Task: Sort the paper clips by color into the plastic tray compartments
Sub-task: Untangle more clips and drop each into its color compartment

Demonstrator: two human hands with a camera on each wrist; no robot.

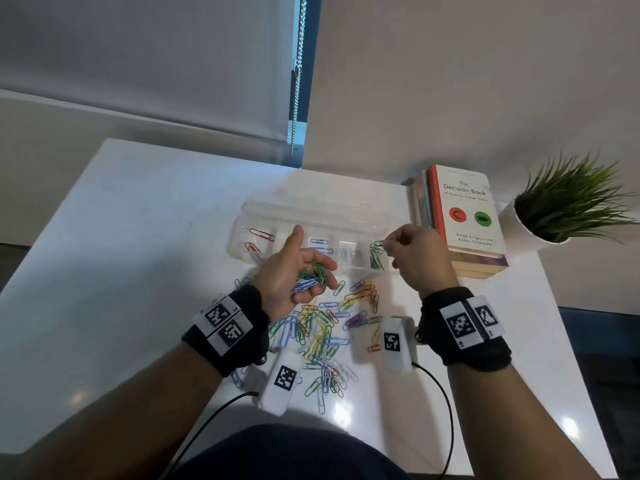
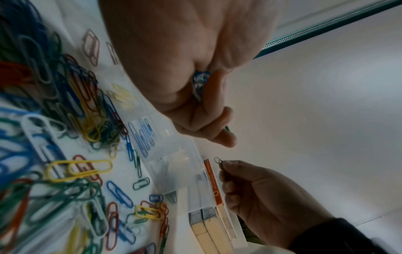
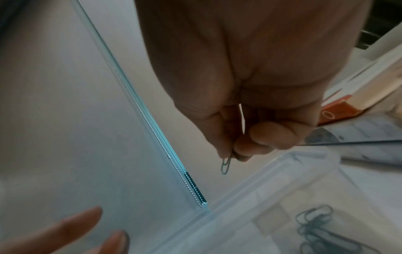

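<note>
Left hand (image 1: 298, 271) is cupping a bunch of green and blue clips (image 1: 310, 277) above the loose pile (image 1: 322, 330) on the surface. Right hand (image 1: 415, 258) is pinching one green clip (image 3: 226, 165), dangling lengthwise just over the tray's (image 1: 311, 206) rightmost green compartment (image 1: 375, 258); books (image 1: 464, 216) are standing close beside it.

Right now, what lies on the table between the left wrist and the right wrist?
In the head view, the loose pile of mixed-colour paper clips covers the table between the two wrists, just nearer than the plastic tray.
</note>
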